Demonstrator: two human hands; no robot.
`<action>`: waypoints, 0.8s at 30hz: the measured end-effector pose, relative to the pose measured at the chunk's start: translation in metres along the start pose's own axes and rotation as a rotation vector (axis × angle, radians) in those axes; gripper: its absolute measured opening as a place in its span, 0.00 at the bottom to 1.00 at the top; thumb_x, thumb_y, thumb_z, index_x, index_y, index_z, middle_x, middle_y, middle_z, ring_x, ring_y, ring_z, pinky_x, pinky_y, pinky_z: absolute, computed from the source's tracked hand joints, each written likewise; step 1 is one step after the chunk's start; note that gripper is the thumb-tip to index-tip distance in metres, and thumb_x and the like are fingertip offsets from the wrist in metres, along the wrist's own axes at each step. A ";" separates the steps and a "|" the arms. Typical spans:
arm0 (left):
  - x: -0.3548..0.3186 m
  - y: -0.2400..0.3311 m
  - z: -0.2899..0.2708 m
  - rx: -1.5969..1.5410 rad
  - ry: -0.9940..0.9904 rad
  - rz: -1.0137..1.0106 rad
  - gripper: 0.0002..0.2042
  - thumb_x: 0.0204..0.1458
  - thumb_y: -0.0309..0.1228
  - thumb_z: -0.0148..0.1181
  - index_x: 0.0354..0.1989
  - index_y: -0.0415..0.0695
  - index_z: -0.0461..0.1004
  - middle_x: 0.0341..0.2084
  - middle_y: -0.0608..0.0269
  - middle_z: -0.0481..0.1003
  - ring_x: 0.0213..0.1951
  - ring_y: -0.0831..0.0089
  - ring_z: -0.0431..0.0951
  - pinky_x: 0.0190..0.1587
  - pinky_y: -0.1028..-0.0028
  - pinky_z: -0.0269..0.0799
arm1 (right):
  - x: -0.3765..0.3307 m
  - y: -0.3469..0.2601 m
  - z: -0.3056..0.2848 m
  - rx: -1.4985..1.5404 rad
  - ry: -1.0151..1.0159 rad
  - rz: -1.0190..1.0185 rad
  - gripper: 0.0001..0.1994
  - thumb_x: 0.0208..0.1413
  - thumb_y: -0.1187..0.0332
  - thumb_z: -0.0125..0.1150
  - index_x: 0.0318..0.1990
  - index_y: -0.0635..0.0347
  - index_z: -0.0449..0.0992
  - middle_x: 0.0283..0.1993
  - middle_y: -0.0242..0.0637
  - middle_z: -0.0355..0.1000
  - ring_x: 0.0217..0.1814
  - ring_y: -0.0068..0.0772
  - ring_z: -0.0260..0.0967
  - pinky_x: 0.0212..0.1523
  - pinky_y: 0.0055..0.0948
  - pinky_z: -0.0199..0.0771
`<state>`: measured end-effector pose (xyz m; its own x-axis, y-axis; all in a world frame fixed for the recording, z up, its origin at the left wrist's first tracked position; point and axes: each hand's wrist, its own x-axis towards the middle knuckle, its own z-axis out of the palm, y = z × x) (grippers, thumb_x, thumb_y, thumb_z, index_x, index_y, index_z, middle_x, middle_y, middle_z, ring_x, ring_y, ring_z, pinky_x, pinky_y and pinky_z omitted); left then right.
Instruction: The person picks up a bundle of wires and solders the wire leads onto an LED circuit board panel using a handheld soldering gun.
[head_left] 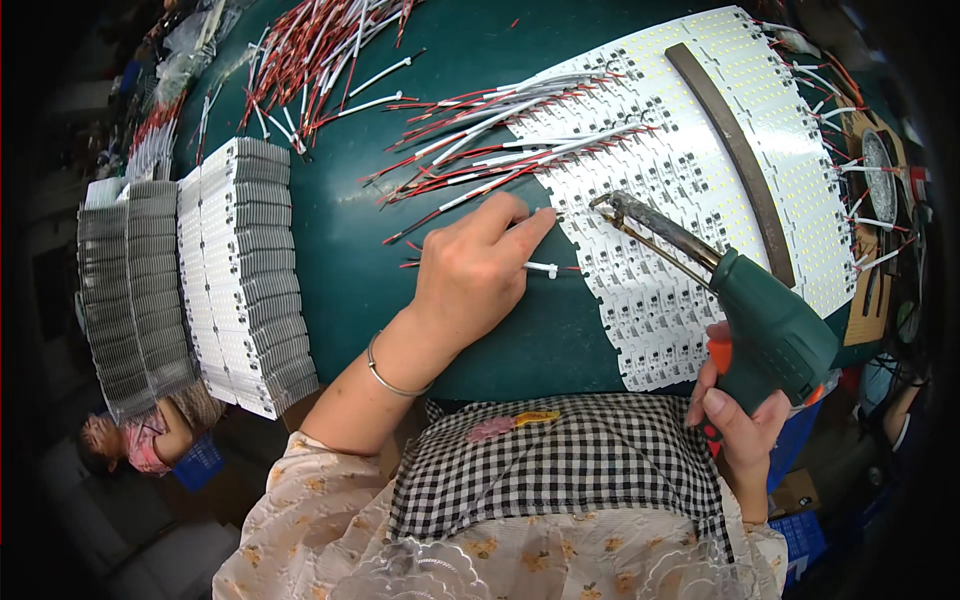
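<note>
My right hand (745, 425) is wrapped around the handle of a green soldering gun (775, 325). The gun's metal tip points up and left, over the near part of a white sheet of LED circuit boards (655, 345). My left hand (475, 265) is closed in a pinch, its fingertips by the sheet's left edge. A short wire lead (542, 269) with a white sleeve and red ends sticks out on both sides of that hand; its middle is hidden under the fingers. Several similar wire leads (480, 125) lie with one end across the boards above my left hand.
A curved dark bar (740, 155) rests across the boards. Loose red and white wires (320, 55) are heaped at the far left of the green table (350, 330). Stacked boards (215, 270) stand on the left. A metal dish (878, 175) sits at the right; another person (150, 440) is at lower left.
</note>
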<state>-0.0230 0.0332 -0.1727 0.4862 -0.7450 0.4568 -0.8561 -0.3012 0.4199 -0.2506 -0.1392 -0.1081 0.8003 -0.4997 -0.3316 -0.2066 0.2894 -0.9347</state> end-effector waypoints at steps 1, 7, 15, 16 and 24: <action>0.000 -0.001 0.001 0.001 0.020 0.005 0.19 0.32 0.13 0.58 0.36 0.44 0.80 0.23 0.64 0.74 0.21 0.70 0.75 0.21 0.73 0.70 | 0.000 0.000 -0.002 0.030 -0.065 -0.004 0.29 0.49 0.80 0.61 0.59 0.76 0.59 0.55 0.56 0.65 0.30 0.26 0.67 0.25 0.22 0.74; -0.001 -0.002 -0.001 -0.008 -0.049 -0.005 0.19 0.32 0.12 0.56 0.35 0.43 0.80 0.22 0.62 0.73 0.21 0.69 0.74 0.21 0.72 0.70 | 0.005 0.002 0.003 0.017 -0.060 0.018 0.28 0.49 0.81 0.60 0.58 0.77 0.59 0.55 0.56 0.66 0.32 0.26 0.68 0.25 0.22 0.75; 0.002 -0.004 -0.001 -0.093 -0.018 -0.002 0.21 0.30 0.10 0.54 0.35 0.42 0.79 0.22 0.61 0.73 0.21 0.66 0.74 0.22 0.72 0.70 | 0.009 0.001 0.015 -0.042 0.044 0.068 0.27 0.47 0.75 0.64 0.55 0.74 0.62 0.38 0.45 0.69 0.25 0.27 0.68 0.20 0.22 0.71; 0.002 -0.004 -0.001 -0.107 -0.025 -0.001 0.21 0.31 0.10 0.54 0.35 0.42 0.79 0.22 0.60 0.73 0.21 0.66 0.74 0.22 0.72 0.70 | 0.010 0.001 0.016 -0.043 0.048 0.076 0.27 0.47 0.74 0.64 0.55 0.74 0.62 0.36 0.43 0.69 0.25 0.27 0.68 0.20 0.22 0.71; 0.000 -0.007 0.000 -0.171 -0.053 -0.021 0.22 0.30 0.08 0.52 0.36 0.41 0.79 0.22 0.59 0.73 0.23 0.65 0.75 0.24 0.71 0.72 | 0.013 0.002 0.015 -0.024 0.022 0.099 0.27 0.47 0.74 0.64 0.55 0.73 0.62 0.40 0.43 0.66 0.30 0.28 0.69 0.21 0.22 0.74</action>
<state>-0.0169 0.0346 -0.1758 0.4900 -0.7711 0.4066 -0.8013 -0.2147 0.5585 -0.2323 -0.1322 -0.1124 0.7631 -0.4873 -0.4245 -0.2972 0.3186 -0.9001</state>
